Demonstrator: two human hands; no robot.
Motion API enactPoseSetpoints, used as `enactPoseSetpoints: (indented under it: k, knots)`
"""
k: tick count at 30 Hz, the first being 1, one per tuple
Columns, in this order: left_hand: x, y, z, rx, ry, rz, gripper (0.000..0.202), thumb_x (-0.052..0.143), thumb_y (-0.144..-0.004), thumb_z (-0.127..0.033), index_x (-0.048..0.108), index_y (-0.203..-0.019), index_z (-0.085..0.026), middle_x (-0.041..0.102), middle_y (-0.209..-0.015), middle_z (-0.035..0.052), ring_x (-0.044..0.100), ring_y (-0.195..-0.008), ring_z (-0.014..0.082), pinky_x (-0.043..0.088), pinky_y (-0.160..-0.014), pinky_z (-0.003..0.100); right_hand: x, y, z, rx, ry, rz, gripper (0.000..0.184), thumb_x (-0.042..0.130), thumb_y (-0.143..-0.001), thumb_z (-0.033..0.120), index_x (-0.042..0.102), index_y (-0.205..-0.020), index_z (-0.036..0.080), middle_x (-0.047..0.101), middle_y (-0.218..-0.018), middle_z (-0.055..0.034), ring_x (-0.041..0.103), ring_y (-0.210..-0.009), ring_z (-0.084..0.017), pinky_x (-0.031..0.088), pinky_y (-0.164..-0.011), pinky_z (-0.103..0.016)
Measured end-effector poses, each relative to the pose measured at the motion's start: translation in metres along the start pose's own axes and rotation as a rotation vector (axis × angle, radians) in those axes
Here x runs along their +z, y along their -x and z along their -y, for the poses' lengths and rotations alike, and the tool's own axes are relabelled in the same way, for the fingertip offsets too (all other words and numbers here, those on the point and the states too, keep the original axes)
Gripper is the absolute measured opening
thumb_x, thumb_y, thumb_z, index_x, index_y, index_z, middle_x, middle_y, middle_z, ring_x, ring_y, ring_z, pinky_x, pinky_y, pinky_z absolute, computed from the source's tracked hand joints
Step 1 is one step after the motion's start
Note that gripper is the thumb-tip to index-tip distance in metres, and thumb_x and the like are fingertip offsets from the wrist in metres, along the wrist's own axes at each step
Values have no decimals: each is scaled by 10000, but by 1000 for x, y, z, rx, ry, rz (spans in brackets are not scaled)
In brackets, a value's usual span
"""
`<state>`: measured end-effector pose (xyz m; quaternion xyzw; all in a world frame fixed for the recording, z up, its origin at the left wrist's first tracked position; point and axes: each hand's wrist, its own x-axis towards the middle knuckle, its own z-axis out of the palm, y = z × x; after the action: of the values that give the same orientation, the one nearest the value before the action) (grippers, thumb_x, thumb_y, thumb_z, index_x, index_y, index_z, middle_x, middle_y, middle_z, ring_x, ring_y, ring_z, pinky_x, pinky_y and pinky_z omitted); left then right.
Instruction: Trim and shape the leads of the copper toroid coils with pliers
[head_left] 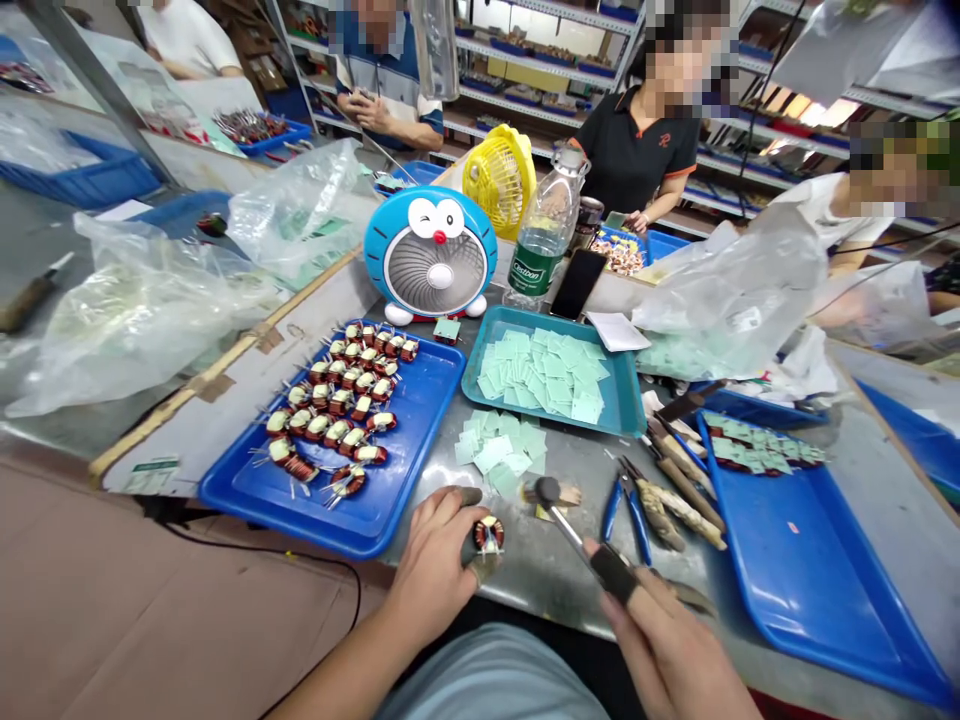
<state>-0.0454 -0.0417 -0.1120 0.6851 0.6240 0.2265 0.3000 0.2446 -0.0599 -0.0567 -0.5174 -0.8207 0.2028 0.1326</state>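
Note:
My left hand [433,560] pinches a copper-wound toroidal coil [489,535] between fingers wearing dark finger cots. My right hand [667,640] is shut on a small metal-shafted hammer [574,528], whose dark round head [547,492] hangs over the steel bench. Loose green insulating squares [499,450] lie just beyond the hammer head. Many similar coils [337,410] sit in rows in a blue tray [424,420] to the left. A teal tray [525,322] holds a heap of green squares. Blue-handled pliers [626,515] lie near my right hand.
A blue tray [817,600] with coils at its far end stands to the right, beside several hand tools. Farther back are a blue cartoon fan [430,255], a water bottle [544,230], a phone [577,285], plastic bags [135,320] and co-workers [637,150].

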Motion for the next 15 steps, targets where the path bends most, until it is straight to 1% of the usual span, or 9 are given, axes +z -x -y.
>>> enactPoseSetpoints:
  k: [3,5,6,8,9,11,12,13,15]
  knots:
    - [-4,0,-4,15,6,-2,346,781,-763,-313,705,-1098,-274,649,-1173,72,559,-1190,301,479,-996,460,-19,15,-44,104,164,-119,330,485,-1023,426,634,-1253,241,705,-1084,-98,727,-879,-225,570,-704,-284]
    - [-7,-1,-10,45,9,-15,349,756,-790,-332,689,-1127,-266,652,-1168,76,564,-1187,289,478,-1004,448,-28,21,-80,158,326,-165,352,478,-1007,496,656,-859,231,672,-846,-71,687,-666,-209,509,-541,-289]
    - [-8,-1,-13,75,15,-30,351,738,-809,-330,676,-1147,-261,652,-1180,77,563,-1191,282,472,-1012,441,-32,22,-95,191,408,-182,418,430,-1015,513,624,-775,230,645,-789,-72,659,-618,-219,479,-511,-309]
    - [-11,-4,-23,166,35,-72,352,713,-832,-298,645,-1175,-255,657,-1203,71,565,-1194,263,453,-1028,421,-36,21,-112,226,477,-178,487,344,-1029,514,620,-754,222,642,-794,-103,640,-667,-265,495,-598,-372]
    - [-13,-6,-29,222,44,-95,354,706,-837,-273,630,-1182,-252,666,-1198,64,571,-1186,252,442,-1033,411,-37,18,-112,229,477,-189,507,330,-1029,521,622,-746,219,657,-838,-125,643,-733,-289,509,-678,-411]
    - [-18,-10,-41,327,54,-139,369,701,-840,-235,597,-1193,-247,686,-1164,52,586,-1158,234,423,-1034,394,-34,12,-93,249,394,-227,508,365,-1014,558,629,-752,212,679,-1007,-167,641,-894,-325,505,-819,-469]
    - [-20,-12,-48,367,53,-159,377,704,-839,-230,583,-1196,-244,693,-1148,49,592,-1146,229,411,-1040,392,-31,8,-75,299,236,-276,471,438,-990,574,637,-771,207,676,-1067,-173,635,-964,-334,498,-864,-475]
    - [-23,-13,-54,398,50,-176,387,709,-838,-236,570,-1199,-240,696,-1137,47,596,-1136,226,399,-1048,393,-26,4,-54,352,-10,-253,405,499,-978,565,675,-885,212,683,-1104,-155,638,-1015,-320,503,-890,-453]
    - [-27,-16,-66,440,40,-194,404,719,-833,-254,555,-1201,-235,699,-1122,44,602,-1111,223,381,-1060,396,-13,-3,-7,448,-548,-104,378,564,-974,535,660,-1198,246,695,-1192,-118,640,-1112,-291,495,-980,-436]
